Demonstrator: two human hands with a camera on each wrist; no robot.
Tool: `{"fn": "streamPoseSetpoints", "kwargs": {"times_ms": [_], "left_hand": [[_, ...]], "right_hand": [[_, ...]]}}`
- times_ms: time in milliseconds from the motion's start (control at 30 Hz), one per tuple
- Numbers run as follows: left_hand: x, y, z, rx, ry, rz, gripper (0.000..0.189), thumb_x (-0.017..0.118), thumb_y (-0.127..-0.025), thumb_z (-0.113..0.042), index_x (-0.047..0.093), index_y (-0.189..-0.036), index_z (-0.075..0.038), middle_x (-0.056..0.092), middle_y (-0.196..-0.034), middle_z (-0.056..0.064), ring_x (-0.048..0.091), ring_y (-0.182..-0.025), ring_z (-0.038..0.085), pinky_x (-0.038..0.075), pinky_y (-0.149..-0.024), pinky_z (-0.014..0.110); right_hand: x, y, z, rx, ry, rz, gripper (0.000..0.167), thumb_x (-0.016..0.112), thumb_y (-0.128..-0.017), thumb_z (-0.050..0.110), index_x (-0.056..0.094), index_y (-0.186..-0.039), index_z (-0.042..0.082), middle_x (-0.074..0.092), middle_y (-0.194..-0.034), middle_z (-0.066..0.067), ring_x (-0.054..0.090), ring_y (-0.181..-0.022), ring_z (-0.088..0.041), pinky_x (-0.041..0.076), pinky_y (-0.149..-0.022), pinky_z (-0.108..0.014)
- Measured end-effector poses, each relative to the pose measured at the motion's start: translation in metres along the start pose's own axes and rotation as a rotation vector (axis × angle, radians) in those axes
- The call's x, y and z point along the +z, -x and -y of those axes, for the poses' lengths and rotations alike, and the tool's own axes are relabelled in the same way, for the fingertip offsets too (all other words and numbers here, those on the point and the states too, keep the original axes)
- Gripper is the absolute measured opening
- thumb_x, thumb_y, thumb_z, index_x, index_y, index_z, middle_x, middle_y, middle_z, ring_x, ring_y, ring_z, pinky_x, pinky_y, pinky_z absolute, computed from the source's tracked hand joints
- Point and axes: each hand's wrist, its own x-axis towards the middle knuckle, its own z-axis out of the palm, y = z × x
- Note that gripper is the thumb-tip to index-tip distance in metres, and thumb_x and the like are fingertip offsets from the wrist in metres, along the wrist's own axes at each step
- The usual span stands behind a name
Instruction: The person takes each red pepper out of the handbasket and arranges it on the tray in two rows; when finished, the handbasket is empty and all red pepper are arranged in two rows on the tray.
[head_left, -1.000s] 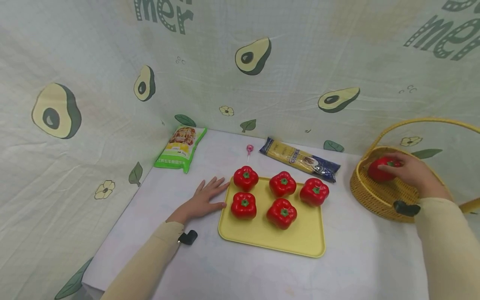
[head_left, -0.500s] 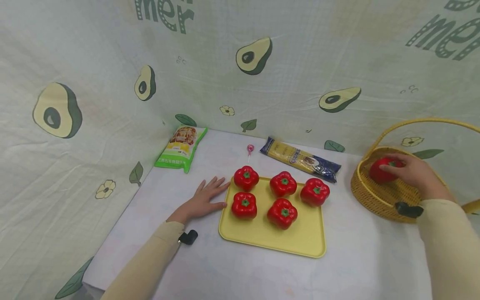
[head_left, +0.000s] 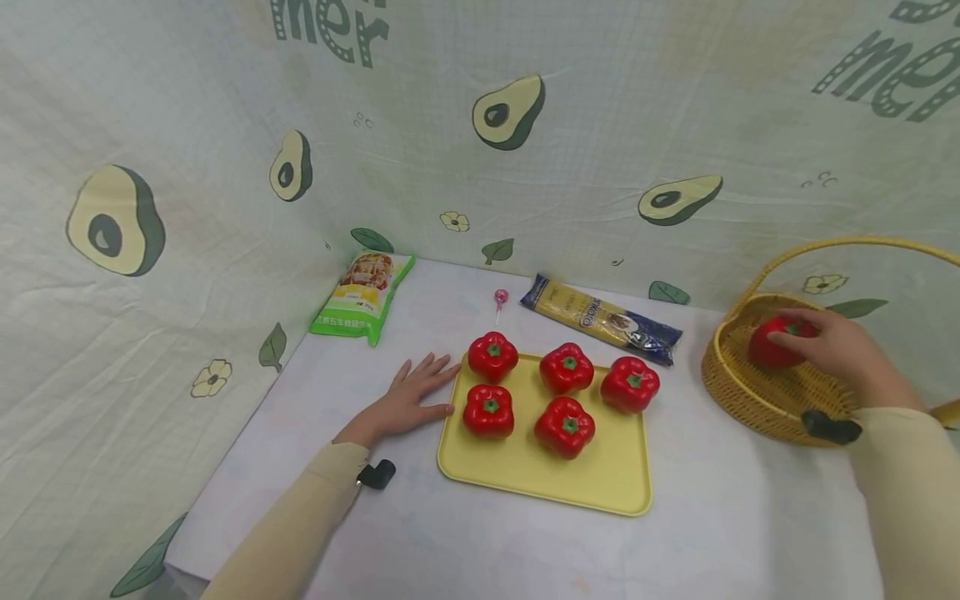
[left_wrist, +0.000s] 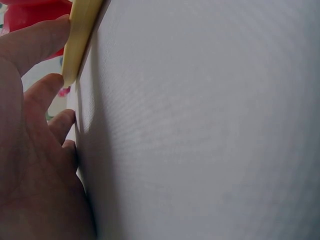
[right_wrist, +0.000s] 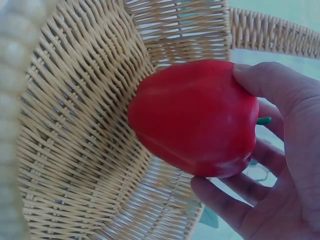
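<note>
My right hand (head_left: pixel 843 350) grips a red bell pepper (right_wrist: pixel 195 117) by its stem end, thumb on one side and fingers on the other. The pepper is inside the wicker basket (head_left: pixel 738 400), close over its woven bottom. At the left edge of the yellow tray (head_left: pixel 540 479), my left hand (head_left: pixel 405 400) lies flat with its fingers spread; in the left wrist view its thumb and a fingertip touch the tray's rim (left_wrist: pixel 80 42). Several red bell peppers stand on the tray, stems up, among them a front-left pepper (head_left: pixel 488 411) and a right-hand pepper (head_left: pixel 629 384).
Behind the tray lie a lollipop (head_left: pixel 500 300) and a blue and gold pasta packet (head_left: pixel 600 319). A green snack bag (head_left: pixel 363 296) sits at the back left. The basket's tall handle (head_left: pixel 847 241) arches over its opening. A printed cloth (head_left: pixel 585 150) hangs behind the table.
My right hand has shifted slightly right within the basket, carrying the bell pepper with it. The left hand and the peppers on the tray stay where they were.
</note>
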Motion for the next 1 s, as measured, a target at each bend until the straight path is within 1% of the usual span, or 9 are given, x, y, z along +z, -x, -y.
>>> {"fn": "streamPoseSetpoints", "kwargs": {"times_ms": [133,300,367,567,767,833,1000], "left_hand": [[0.001,0.000,0.001,0.000,0.001,-0.002,0.077,0.061,-0.096,-0.054,0.028,-0.162,-0.032,0.015,-0.170,-0.004,-0.002,-0.158,0.022,-0.009,-0.123,0.054],[0.000,0.000,-0.001,-0.004,0.002,0.000,0.077,0.061,-0.096,-0.053,0.027,-0.162,-0.032,0.015,-0.170,-0.004,-0.002,-0.158,0.022,-0.009,-0.123,0.054],[-0.001,0.001,-0.002,-0.006,0.005,0.001,0.077,0.062,-0.096,-0.053,0.028,-0.162,-0.032,0.016,-0.170,-0.004,-0.002,-0.158,0.023,-0.009,-0.123,0.054],[-0.001,0.001,-0.004,-0.016,0.001,0.003,0.077,0.062,-0.096,-0.053,0.027,-0.162,-0.033,0.015,-0.170,-0.004,-0.003,-0.158,0.022,-0.009,-0.124,0.053],[-0.001,0.001,-0.003,-0.015,0.004,0.001,0.077,0.062,-0.096,-0.053,0.028,-0.162,-0.033,0.016,-0.170,-0.004,-0.002,-0.158,0.023,-0.009,-0.123,0.054],[-0.001,0.001,-0.003,-0.014,0.005,0.001,0.077,0.062,-0.096,-0.053,0.028,-0.162,-0.033,0.016,-0.170,-0.003,-0.002,-0.158,0.023,-0.009,-0.123,0.054],[-0.001,0.000,-0.002,-0.011,0.006,0.001,0.077,0.063,-0.096,-0.053,0.029,-0.162,-0.032,0.016,-0.170,-0.003,-0.002,-0.158,0.024,-0.009,-0.123,0.054]], "right_hand": [[-0.002,0.004,0.001,-0.015,0.006,-0.007,0.075,0.054,-0.103,0.050,0.037,-0.147,-0.007,0.034,-0.134,-0.045,0.035,-0.119,-0.064,0.030,-0.096,-0.078],[-0.004,0.010,0.004,-0.013,0.019,-0.010,0.079,0.054,-0.102,0.054,0.036,-0.149,-0.008,0.022,-0.142,-0.050,0.023,-0.125,-0.070,0.024,-0.097,-0.082],[-0.002,0.012,0.004,-0.009,0.029,-0.023,0.080,0.054,-0.101,0.055,0.036,-0.149,-0.008,0.020,-0.143,-0.052,0.023,-0.125,-0.072,0.023,-0.097,-0.082],[0.004,0.019,0.007,-0.021,0.045,-0.081,0.076,0.056,-0.102,0.050,0.039,-0.147,-0.008,0.022,-0.142,-0.052,0.026,-0.121,-0.071,0.026,-0.095,-0.083],[0.006,0.030,0.013,-0.008,0.034,-0.109,0.073,0.057,-0.102,0.048,0.040,-0.147,-0.006,0.021,-0.143,-0.050,0.025,-0.122,-0.070,0.030,-0.093,-0.084],[0.006,0.035,0.016,0.000,0.025,-0.115,0.074,0.057,-0.101,0.049,0.039,-0.148,-0.006,0.020,-0.145,-0.049,0.025,-0.123,-0.069,0.034,-0.091,-0.083],[0.009,0.044,0.025,-0.018,0.039,-0.158,0.072,0.060,-0.101,0.047,0.042,-0.146,-0.006,0.024,-0.144,-0.047,0.028,-0.119,-0.066,0.042,-0.084,-0.080]]}}
